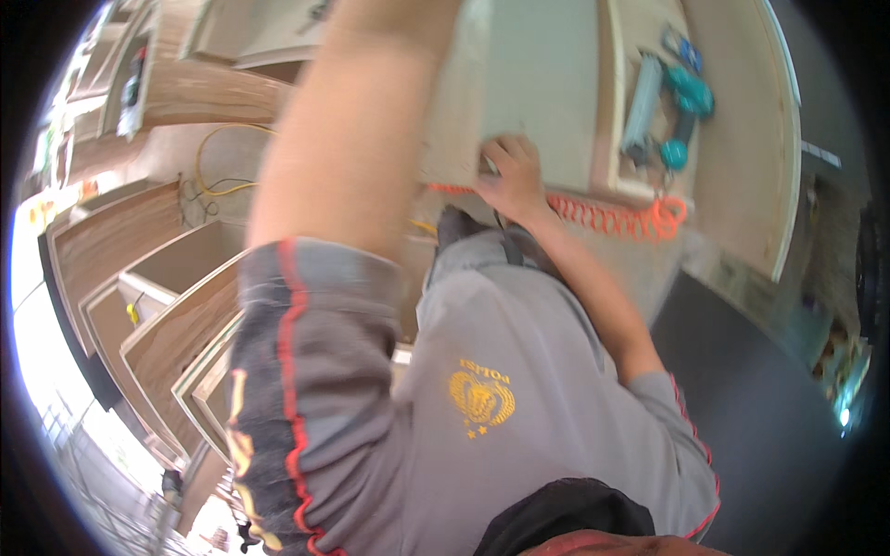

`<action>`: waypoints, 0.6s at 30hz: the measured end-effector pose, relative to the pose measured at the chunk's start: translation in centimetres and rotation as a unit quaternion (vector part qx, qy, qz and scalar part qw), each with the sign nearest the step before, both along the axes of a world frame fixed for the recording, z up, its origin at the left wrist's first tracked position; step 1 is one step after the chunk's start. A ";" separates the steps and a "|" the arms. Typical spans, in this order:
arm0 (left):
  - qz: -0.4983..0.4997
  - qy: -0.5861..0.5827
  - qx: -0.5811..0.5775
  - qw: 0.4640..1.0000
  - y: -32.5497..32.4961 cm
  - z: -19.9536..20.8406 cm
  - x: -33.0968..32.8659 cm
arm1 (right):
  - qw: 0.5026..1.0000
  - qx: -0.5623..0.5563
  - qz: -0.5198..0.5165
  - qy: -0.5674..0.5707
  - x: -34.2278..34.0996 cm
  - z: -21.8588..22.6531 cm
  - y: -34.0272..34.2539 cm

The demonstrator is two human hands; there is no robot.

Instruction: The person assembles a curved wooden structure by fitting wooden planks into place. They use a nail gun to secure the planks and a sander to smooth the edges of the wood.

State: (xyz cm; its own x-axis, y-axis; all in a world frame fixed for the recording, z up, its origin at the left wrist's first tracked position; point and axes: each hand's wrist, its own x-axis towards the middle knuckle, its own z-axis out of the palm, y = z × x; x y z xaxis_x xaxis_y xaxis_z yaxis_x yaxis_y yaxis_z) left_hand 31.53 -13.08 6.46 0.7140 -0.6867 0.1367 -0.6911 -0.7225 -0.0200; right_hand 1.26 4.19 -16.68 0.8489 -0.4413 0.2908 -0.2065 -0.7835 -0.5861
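Leftward, yellow hose (215,193) runs behind blurred left arm (343,148); left hand out of view, cannot tell its grip. Centre, pale panel (542,74), far end cut off; at its near edge, right hand (514,178), fingers curled, small dark thing (488,167) mostly hidden beneath, cannot tell if held. Right, orange coiled hose (607,219), teal tool (689,93).

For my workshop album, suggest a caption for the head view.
Right hand curled over a pale panel, near an orange coiled hose and teal tool.
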 end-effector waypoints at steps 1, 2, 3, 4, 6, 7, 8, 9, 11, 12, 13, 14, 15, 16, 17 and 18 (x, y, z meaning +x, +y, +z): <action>0.020 -0.016 -0.021 0.999 -0.7 -0.9 1.0 | 0.998 0.051 0.024 0.020 0.1 1.2 -0.3; 0.017 0.005 -0.059 0.998 -1.6 -1.4 1.9 | 0.993 0.099 0.042 0.044 0.0 2.5 -0.3; 0.021 -0.003 -0.075 0.997 -2.2 -2.1 2.3 | 0.983 0.173 0.062 0.014 0.0 3.3 -0.3; 0.023 -0.010 -0.091 0.996 -2.7 -2.8 2.9 | 0.966 0.245 0.084 -0.011 0.0 4.0 -0.3; 0.031 -0.036 -0.109 0.993 -4.0 -4.3 4.3 | 0.914 0.387 0.117 -0.044 0.4 5.0 -0.3; 0.036 -0.035 -0.142 0.989 -4.6 -5.0 4.6 | 0.879 0.458 0.123 -0.050 0.6 5.4 -0.2; 0.039 -0.035 -0.172 0.984 -5.3 -5.8 4.8 | 0.837 0.529 0.128 -0.055 0.7 5.6 -0.1; 0.043 -0.042 -0.187 0.981 -6.5 -6.8 4.7 | 0.828 0.544 0.124 -0.058 0.9 5.6 -0.2; 0.068 -0.070 -0.208 0.973 -6.6 -6.9 4.6 | 0.801 0.579 0.138 -0.061 1.7 7.2 -0.3; 0.058 -0.054 -0.189 0.979 -6.4 -6.4 4.7 | 0.755 0.637 0.142 -0.055 1.4 9.5 -1.1; 0.052 -0.039 -0.168 0.984 -5.2 -5.5 4.0 | 0.772 0.617 0.139 -0.070 2.0 10.3 -1.4; 0.045 -0.022 -0.148 0.988 -4.5 -4.7 4.0 | 0.787 0.595 0.134 -0.086 2.5 10.9 -1.5; 0.053 -0.040 -0.126 0.990 -4.6 -5.0 4.5 | 0.802 0.574 0.128 -0.103 3.1 11.3 -1.6; 0.068 -0.060 -0.101 0.991 -4.5 -6.1 5.3 | 0.826 0.539 0.132 -0.093 3.7 11.3 -1.4; 0.066 -0.076 -0.079 0.992 -4.1 -5.3 5.0 | 0.839 0.523 0.123 -0.089 3.9 11.4 -1.4; 0.035 -0.042 -0.050 0.997 -3.5 -4.5 5.2 | 0.849 0.508 0.114 -0.085 4.1 11.5 -1.3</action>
State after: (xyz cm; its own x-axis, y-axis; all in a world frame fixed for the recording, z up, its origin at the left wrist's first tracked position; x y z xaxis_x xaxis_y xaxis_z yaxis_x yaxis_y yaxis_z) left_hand 36.73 -16.54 1.97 0.7427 -0.6159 0.2630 -0.6380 -0.7700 -0.0016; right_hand 5.33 2.93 -5.20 0.9301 -0.3669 -0.0157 0.0372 0.1365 -0.9899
